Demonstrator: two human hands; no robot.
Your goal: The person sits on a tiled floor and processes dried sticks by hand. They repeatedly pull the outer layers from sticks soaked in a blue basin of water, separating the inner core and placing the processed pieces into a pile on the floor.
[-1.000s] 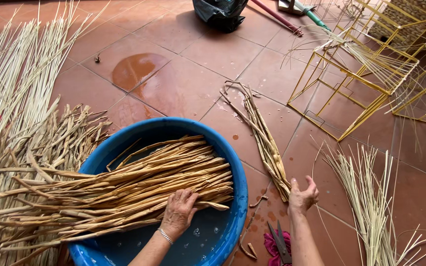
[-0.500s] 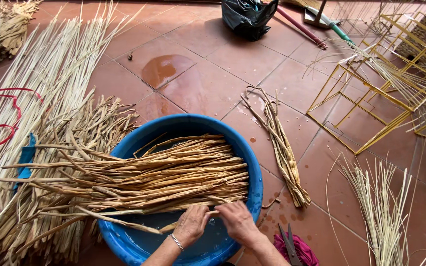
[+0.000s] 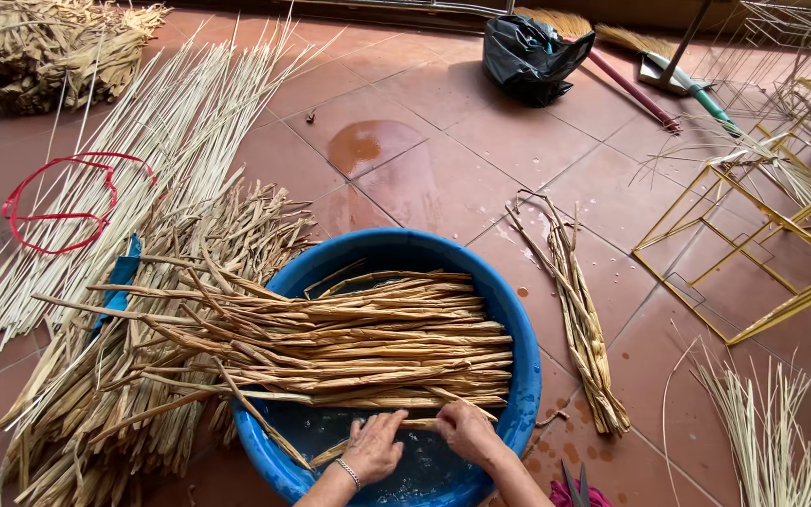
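My left hand (image 3: 374, 447) and right hand (image 3: 466, 431) are both inside the blue basin (image 3: 509, 310), fingers closed on one wet strip (image 3: 417, 424) at the near edge of the soaking bundle (image 3: 349, 343). Bundle lies across the basin w/ ends sticking out over the left rim. Approx. progress, as I judge: a small bunch (image 3: 579, 319) lies already on the tiles (image 3: 424, 178) to the right, but most strips are in the water, and a big dry pile (image 3: 124, 394) waits on the left.
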